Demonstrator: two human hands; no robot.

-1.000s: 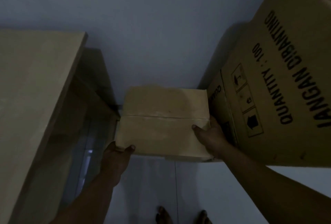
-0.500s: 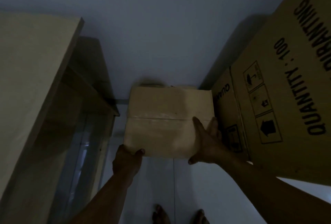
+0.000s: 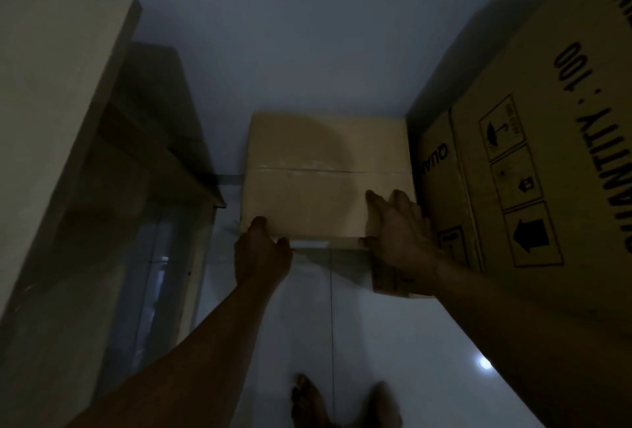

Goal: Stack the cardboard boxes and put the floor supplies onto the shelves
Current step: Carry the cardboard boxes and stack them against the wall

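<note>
A small plain cardboard box (image 3: 321,167) with a taped seam across its top sits in the middle, close to the pale wall. It touches the side of a large printed cardboard box (image 3: 533,171) on the right. My left hand (image 3: 263,250) grips the small box's front left corner, thumb on top and fingers curled under the edge. At the front right corner my right hand (image 3: 400,232) lies flat on the box, fingers straight, thumb along the front edge. A strip of brown cardboard (image 3: 390,280) shows under that corner; what carries the small box is hidden.
A tall wooden shelf unit (image 3: 61,126) fills the left side, with a lower shelf board (image 3: 167,140) reaching toward the small box. Glossy white floor tiles (image 3: 359,332) lie below. Bare feet (image 3: 311,400) stand at the bottom edge. The room is dim.
The small box has gone forward toward the wall, beside the large box. My right hand has shifted from gripping the right corner to lying flat on top. My left hand keeps its grip.
</note>
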